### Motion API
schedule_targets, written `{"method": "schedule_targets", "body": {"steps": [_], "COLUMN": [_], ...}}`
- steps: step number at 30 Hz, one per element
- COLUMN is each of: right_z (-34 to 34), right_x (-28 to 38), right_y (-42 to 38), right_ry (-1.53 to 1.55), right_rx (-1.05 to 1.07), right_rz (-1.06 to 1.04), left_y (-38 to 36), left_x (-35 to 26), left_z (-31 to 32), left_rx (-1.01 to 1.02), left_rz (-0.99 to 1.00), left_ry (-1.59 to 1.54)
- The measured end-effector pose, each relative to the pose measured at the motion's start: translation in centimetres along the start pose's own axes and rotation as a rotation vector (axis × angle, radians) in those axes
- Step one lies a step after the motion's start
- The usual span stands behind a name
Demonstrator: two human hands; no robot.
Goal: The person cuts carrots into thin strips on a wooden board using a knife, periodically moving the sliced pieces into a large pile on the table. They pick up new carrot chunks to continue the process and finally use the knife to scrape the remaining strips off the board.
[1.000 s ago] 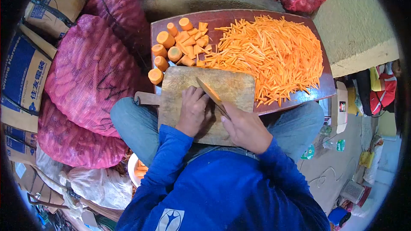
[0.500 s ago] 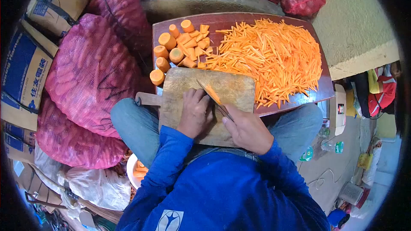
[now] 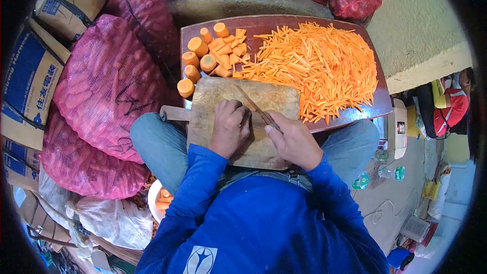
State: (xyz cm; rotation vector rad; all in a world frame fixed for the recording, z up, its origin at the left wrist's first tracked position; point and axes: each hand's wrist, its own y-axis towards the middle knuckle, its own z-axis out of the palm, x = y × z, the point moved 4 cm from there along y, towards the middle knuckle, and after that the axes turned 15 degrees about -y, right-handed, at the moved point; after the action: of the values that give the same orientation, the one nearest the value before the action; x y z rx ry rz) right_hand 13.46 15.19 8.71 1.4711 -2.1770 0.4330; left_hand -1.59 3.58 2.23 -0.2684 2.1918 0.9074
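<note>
My right hand (image 3: 297, 142) grips a knife (image 3: 247, 100) by its handle, the blade slanting up and left over the wooden cutting board (image 3: 274, 94). Close to the blade, my left hand (image 3: 231, 128) rests on the board with its fingers curled in. Whatever lies under those fingers is hidden. Beyond the board, a large heap of carrot strips (image 3: 324, 66) covers the right part of the small dark red table (image 3: 294, 19). Carrot chunks (image 3: 197, 46) and thick cut pieces sit at the table's left.
Pink mesh sacks (image 3: 106, 86) bulge on the left beside cardboard boxes (image 3: 30, 81). A white bowl with carrots (image 3: 154, 200) stands by my left leg. A concrete ledge (image 3: 431, 66) borders the right, with plastic bottles (image 3: 391, 173) on the floor below.
The knife tip has shifted slightly away from me, toward the board's far edge. Orange strips that lay along the blade no longer show there. My left hand stays curled in nearly the same place.
</note>
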Motion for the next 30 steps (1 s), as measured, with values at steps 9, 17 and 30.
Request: {"method": "schedule_targets", "body": {"steps": [9, 17, 30], "right_z": [-0.6, -1.0, -2.9], "right_x": [0.2, 1.1, -5.2], "right_y": [-1.4, -1.3, -0.6], "right_ry": [0.155, 0.188, 0.014], "right_rx": [-0.067, -0.063, -0.048], "right_rz": [0.031, 0.044, 0.188], "left_y": [-0.1, 0.2, -0.2], "left_x": [0.5, 0.3, 1.2], "left_z": [-0.1, -0.1, -1.0], "left_rx": [-0.109, 0.041, -0.152], "left_rz": [-0.079, -0.066, -0.189], "left_ry": [-0.097, 0.034, -0.085]}}
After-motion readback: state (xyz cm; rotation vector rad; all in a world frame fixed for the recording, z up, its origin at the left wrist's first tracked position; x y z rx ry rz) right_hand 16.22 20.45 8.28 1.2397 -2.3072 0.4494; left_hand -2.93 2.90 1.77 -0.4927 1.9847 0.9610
